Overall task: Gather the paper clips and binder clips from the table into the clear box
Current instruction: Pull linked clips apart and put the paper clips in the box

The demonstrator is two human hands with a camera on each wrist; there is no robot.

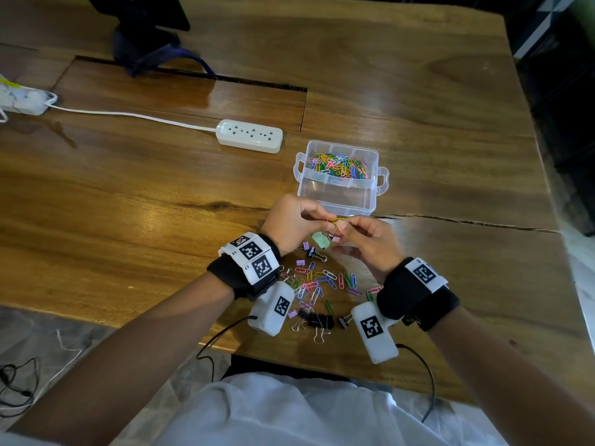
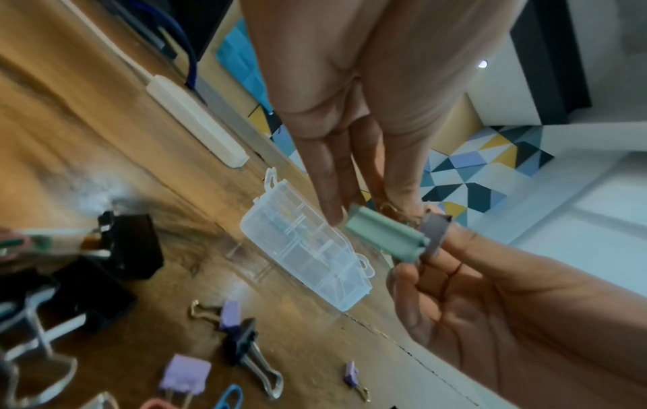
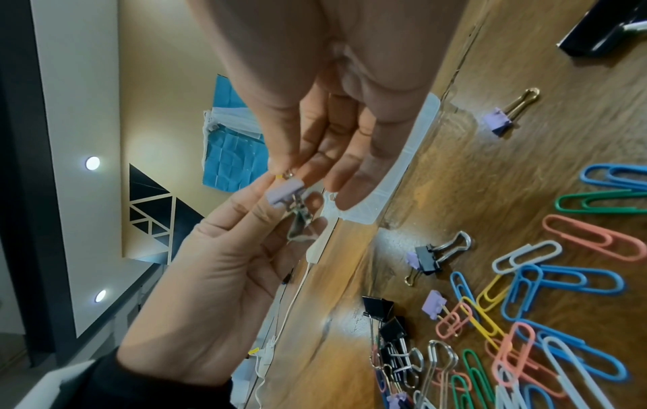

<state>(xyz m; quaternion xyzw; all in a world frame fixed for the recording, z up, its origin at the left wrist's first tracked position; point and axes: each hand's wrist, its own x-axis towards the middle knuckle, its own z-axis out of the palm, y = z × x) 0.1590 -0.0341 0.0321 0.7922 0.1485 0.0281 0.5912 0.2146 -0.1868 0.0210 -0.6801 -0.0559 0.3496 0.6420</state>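
Both hands meet just in front of the clear box (image 1: 338,194). Between them hangs a linked bunch of clips: a yellow paper clip (image 1: 335,219), a mint green binder clip (image 2: 385,238) and a small lilac binder clip (image 3: 282,195). My left hand (image 1: 325,220) pinches the bunch from the left. From the right, my right hand (image 1: 343,227) pinches it with thumb and forefinger. The box's far compartment holds several coloured paper clips (image 1: 339,165). Loose paper clips (image 1: 318,284) and black binder clips (image 1: 317,320) lie on the table between my wrists.
A white power strip (image 1: 249,136) with its cord lies left of the box. A dark monitor stand (image 1: 145,40) is at the far left. A crack (image 1: 467,222) runs across the wooden table to the right. The table's front edge is near my body.
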